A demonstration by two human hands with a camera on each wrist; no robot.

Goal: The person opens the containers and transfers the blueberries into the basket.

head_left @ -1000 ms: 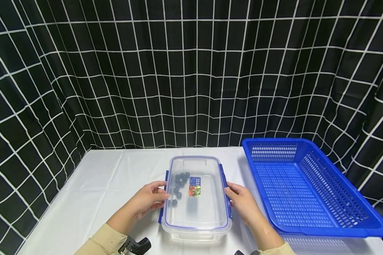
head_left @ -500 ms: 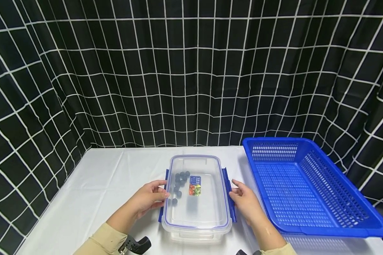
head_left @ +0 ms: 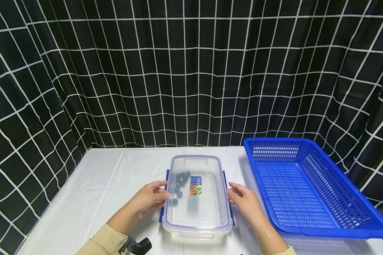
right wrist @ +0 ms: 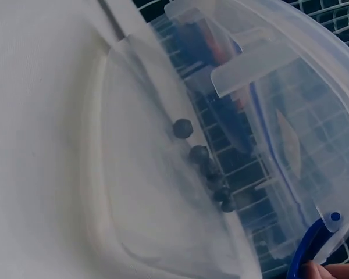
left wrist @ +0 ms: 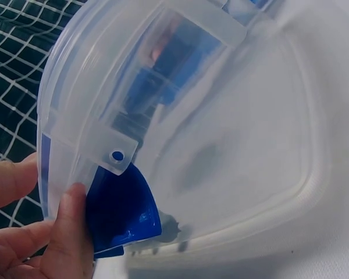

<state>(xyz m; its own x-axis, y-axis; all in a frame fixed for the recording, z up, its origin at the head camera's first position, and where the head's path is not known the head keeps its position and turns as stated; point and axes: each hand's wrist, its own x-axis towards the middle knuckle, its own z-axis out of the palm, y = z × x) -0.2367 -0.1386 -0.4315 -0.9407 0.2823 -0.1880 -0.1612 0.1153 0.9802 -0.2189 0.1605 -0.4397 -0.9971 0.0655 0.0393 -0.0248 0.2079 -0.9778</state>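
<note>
A clear food container (head_left: 210, 209) with a blue-lined lid lies lengthwise before me. Several dark round balls, perhaps blueberries (head_left: 179, 194), show through it at its left side. My left hand (head_left: 148, 199) holds the left edge, thumb on the rim. In the left wrist view the blue latch (left wrist: 123, 209) there juts outward beside my thumb. My right hand (head_left: 245, 202) is at the opposite edge, thumb and fingers at the right latch (head_left: 232, 216). That blue latch (right wrist: 311, 247) also angles away from the wall in the right wrist view, with fingertips against it.
To the right stands a large blue plastic basket (head_left: 290, 191) with slotted walls. A white cloth (head_left: 99, 184) covers the table. Black curtains (head_left: 198, 71) with a white grid hang behind and at both sides.
The right latch swung outward from the container's side, then came partway back in. My right hand moved out and back with it. My left hand has stayed in place.
</note>
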